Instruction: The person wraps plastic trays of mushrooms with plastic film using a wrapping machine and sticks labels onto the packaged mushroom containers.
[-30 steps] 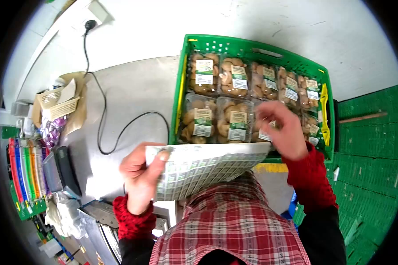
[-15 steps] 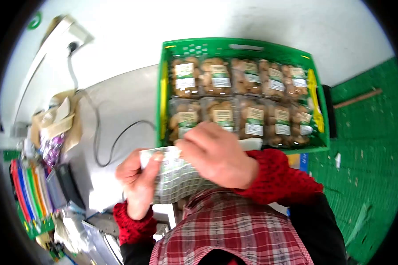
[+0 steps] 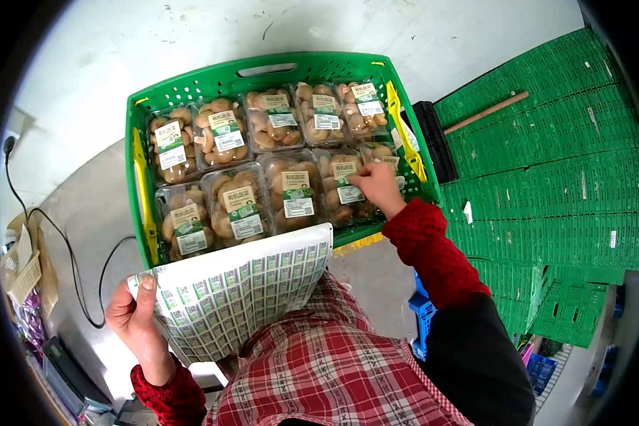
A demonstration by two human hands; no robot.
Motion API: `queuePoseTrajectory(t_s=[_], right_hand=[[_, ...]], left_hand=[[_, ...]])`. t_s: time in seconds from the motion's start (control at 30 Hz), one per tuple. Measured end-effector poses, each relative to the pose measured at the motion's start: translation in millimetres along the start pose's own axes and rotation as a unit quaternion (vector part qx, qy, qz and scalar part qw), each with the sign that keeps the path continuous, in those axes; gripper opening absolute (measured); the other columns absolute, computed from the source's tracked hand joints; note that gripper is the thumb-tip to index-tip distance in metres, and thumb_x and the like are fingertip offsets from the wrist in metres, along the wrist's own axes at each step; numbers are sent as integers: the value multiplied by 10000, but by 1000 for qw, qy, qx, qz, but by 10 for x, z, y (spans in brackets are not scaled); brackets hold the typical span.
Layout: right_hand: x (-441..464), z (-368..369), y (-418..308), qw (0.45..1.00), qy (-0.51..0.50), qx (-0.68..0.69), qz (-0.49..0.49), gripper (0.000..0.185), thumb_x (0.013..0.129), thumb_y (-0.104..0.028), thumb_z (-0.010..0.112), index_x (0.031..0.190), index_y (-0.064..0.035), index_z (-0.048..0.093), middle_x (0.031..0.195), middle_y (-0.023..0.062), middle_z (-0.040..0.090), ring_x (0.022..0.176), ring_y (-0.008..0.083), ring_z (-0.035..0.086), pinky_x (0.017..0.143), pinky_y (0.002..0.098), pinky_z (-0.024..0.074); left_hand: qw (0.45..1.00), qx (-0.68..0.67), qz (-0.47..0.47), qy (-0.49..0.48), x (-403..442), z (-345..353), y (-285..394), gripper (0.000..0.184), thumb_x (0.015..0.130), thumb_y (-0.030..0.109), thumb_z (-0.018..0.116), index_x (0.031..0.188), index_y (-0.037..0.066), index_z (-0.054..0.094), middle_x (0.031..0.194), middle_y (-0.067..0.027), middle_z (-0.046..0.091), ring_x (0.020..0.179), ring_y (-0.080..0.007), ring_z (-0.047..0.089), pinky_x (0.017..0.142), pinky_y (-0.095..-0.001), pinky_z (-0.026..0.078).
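One label sheet (image 3: 243,292), probably floppy, best held by its edge, is pinched lower left by the left hand (image 3: 140,325); what the right hand (image 3: 380,187) holds is unclear.

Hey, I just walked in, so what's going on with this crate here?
The left hand holds a sheet of small stickers by one corner, along the near side of a green crate. The right hand reaches over the crate, fingertips at the label of a pack in the near row. Clear packs of what look like mushrooms fill two rows, with labels visible on top.
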State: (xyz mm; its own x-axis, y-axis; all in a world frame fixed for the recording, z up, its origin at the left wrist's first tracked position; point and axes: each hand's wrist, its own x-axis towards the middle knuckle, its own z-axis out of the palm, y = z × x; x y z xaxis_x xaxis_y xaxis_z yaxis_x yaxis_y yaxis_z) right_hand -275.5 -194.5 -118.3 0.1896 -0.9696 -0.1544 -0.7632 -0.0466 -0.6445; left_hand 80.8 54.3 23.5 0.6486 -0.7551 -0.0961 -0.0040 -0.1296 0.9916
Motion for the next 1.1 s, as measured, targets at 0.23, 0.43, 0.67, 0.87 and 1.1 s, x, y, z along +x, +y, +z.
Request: queuePoseTrajectory(t_s=[0.23,0.43,0.67,0.87,1.1], right_hand=[[89,-762,154,979,-3,155,134,252,750,-199,747,830,22,656,650,63,623,487,167,543,459,306,423],[153,-113,36,985,-77,115,103,280,690,-222,761,802,24,688,687,113,652,572,186,601,534,320,470],[290,-758,259,997,42,27,60,235,690,-157,764,787,32,664,692,124,655,618,192,630,576,322,500],[325,-687,810,996,11,28,81,241,646,-120,783,788,14,642,671,99,636,603,185,618,576,323,502],[474,-642,960,977,8,-206,-52,347,641,-280,784,744,-38,558,685,132,583,657,305,584,614,416,471]], left_hand=[[1000,-7,12,2,15,97,-30,158,863,104,645,757,-11,625,674,17,573,609,-46,445,582,-204,343],[1000,9,11,-20,28,207,-84,154,858,121,661,811,-24,634,683,21,573,624,-45,451,599,-201,350],[999,-24,0,28,1,171,-157,146,864,105,639,783,-13,612,693,5,582,607,-51,452,589,-204,357],[998,-28,-24,60,25,353,-68,171,871,131,641,777,-6,603,690,14,572,612,-47,450,585,-205,353],[991,-24,2,135,-211,145,183,69,830,47,656,785,3,629,678,46,560,602,-34,455,540,-201,337]])
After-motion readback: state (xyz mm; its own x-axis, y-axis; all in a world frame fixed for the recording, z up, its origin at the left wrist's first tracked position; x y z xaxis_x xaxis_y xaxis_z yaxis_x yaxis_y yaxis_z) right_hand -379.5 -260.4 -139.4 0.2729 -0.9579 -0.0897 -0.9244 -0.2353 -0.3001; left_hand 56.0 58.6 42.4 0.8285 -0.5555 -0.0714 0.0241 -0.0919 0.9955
